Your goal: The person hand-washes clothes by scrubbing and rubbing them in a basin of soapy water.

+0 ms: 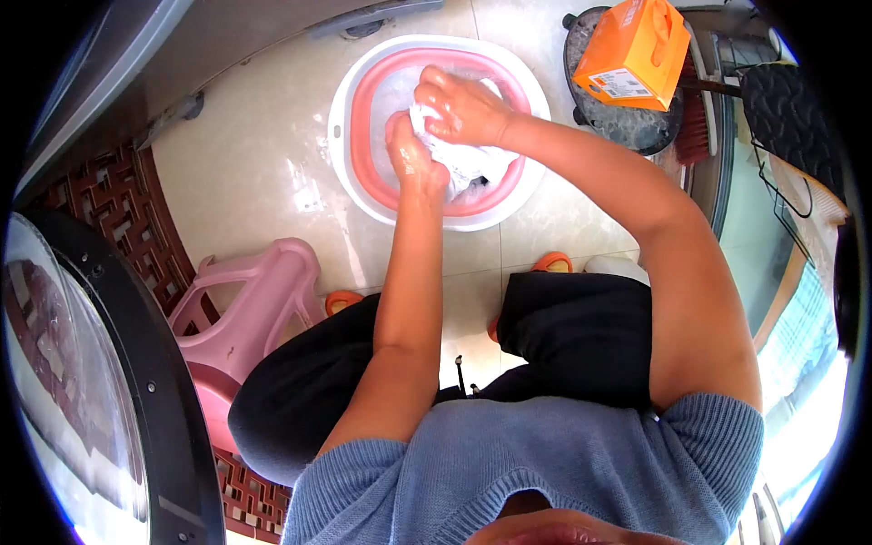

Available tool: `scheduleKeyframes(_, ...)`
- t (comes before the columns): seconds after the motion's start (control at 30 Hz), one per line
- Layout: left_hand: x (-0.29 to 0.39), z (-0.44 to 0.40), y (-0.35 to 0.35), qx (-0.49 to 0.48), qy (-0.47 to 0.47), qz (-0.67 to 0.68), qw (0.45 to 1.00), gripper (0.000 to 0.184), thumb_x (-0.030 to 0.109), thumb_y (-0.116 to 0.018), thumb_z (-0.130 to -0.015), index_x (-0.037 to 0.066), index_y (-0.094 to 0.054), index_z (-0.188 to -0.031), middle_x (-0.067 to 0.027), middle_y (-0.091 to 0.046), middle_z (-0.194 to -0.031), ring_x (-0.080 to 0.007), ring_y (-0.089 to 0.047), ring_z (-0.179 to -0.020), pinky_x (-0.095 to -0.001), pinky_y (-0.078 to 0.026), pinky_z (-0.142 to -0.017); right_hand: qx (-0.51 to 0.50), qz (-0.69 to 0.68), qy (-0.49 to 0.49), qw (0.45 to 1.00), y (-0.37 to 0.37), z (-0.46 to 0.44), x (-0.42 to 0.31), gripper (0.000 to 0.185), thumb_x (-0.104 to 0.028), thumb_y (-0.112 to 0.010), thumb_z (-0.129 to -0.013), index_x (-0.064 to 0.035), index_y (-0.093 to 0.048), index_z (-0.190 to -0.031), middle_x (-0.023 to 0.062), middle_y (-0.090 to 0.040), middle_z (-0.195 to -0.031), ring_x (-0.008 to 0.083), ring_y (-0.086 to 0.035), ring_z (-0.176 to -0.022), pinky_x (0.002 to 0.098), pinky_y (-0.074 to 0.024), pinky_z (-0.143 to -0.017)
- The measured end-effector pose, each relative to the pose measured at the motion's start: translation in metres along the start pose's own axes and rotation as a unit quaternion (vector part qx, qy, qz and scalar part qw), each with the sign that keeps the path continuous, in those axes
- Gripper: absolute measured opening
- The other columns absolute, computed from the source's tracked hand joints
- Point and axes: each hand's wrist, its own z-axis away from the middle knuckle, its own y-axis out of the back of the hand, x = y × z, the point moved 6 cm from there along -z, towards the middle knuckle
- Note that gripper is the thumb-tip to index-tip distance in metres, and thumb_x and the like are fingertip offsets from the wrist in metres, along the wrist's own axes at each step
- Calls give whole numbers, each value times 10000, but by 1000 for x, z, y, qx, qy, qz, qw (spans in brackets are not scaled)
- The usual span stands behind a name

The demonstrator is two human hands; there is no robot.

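Note:
A pink and white basin stands on the tiled floor with sudsy water in it. Inside it lies a wet white cloth, with a small dark patch near its lower edge. My left hand is closed on the cloth's left side, wet and foamy. Close beside it, my right hand has its fingers curled round the upper part of the cloth. Both hands are over the basin, and the cloth is bunched between them.
A pink plastic stool stands at the left, near a washing machine door. At the upper right, an orange box sits on a round dark stand, beside a red-bristled brush. Patterned mats lie at the left.

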Motion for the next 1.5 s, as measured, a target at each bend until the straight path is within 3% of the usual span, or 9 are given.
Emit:
scheduleKeyframes(0.13, 24, -2, 2, 52, -59, -217, 973, 289, 101, -511, -810, -4, -594, -1066, -114, -569, -940, -253, -587, -883, -358, -478, -812, 25, 53, 58, 997, -6, 8, 27, 428, -260, -667, -729, -83, -518, -1088, 103, -482, -1178, 312, -532, -1003, 425, -471, -769)
scheduleKeyframes(0.23, 27, -8, 7, 27, -282, -546, 789, 270, 117, -556, -815, 52, -640, -1063, -154, -583, -855, -323, -578, -927, -424, -440, -858, -50, 177, 25, 983, -22, 21, 29, 496, -285, -675, -719, -74, -518, -1140, 108, -472, -1238, 303, -531, -1028, 426, -456, -803)
scheduleKeyframes(0.33, 16, -15, -2, -6, -82, -798, 597, 364, 257, -558, -875, 61, -578, -1181, -271, -572, -1037, -411, -521, -1054, -449, -400, -910, -100, 108, -46, 988, -27, -2, 43, 494, -289, -657, -733, -107, -525, -1173, 124, -533, -1165, 312, -562, -989, 441, -466, -779)
scheduleKeyframes(0.5, 2, -57, 62, 6, -242, -678, 694, 441, 363, -433, -927, 17, -542, -1177, -201, -594, -1005, -332, -536, -1078, -444, -420, -901, 40, -60, 52, 996, -17, -15, 2, 310, -107, -653, -694, -123, -600, -999, 85, -572, -991, 312, -591, -879, 414, -491, -715)
scheduleKeyframes(0.57, -32, -54, 74, -98, 191, 109, 971, 461, 399, -458, -914, 102, -483, -1267, -159, -546, -1185, -329, -520, -1103, -462, -449, -885, 68, -64, 159, 983, 4, 7, -59, 284, -74, -680, -638, -120, -611, -910, 72, -553, -941, 280, -597, -837, 387, -497, -679)
scheduleKeyframes(0.97, 9, -1, 2, -114, 134, 125, 976, 388, 271, -411, -928, 0, -536, -1176, -136, -613, -1106, -272, -616, -994, -406, -525, -854, 212, 46, 191, 957, 47, -7, 3, 327, -344, -631, -793, -91, -589, -997, 97, -569, -1002, 301, -588, -706, 400, -476, -642)
scheduleKeyframes(1.07, 23, 15, -17, -159, 162, 167, 959, 408, 258, -434, -911, -10, -518, -1207, -146, -609, -1130, -280, -621, -994, -402, -525, -865, -226, -221, -314, 895, 25, 6, 53, 599, -579, -574, -822, -48, -595, -1098, 122, -643, -974, 240, -625, -863, 416, -493, -709)
scheduleKeyframes(1.17, 7, 31, -33, -109, 167, -9, 980, 384, 193, -494, -876, 11, -521, -1213, -132, -616, -1104, -261, -630, -954, -374, -530, -840, -85, -600, -394, 691, -11, 31, 51, 647, -597, -610, -786, -60, -594, -1147, 110, -660, -993, 225, -644, -887, 395, -520, -793)
scheduleKeyframes(1.5, 53, 32, -70, -273, 219, -370, 860, 233, 128, -498, -891, 31, -647, -1042, -60, -629, -1000, -126, -596, -843, -260, -466, -803, -87, -708, -285, 640, 15, 39, 53, 442, -51, -618, -731, -12, -544, -1166, 116, -643, -1017, 211, -641, -905, 357, -527, -828)
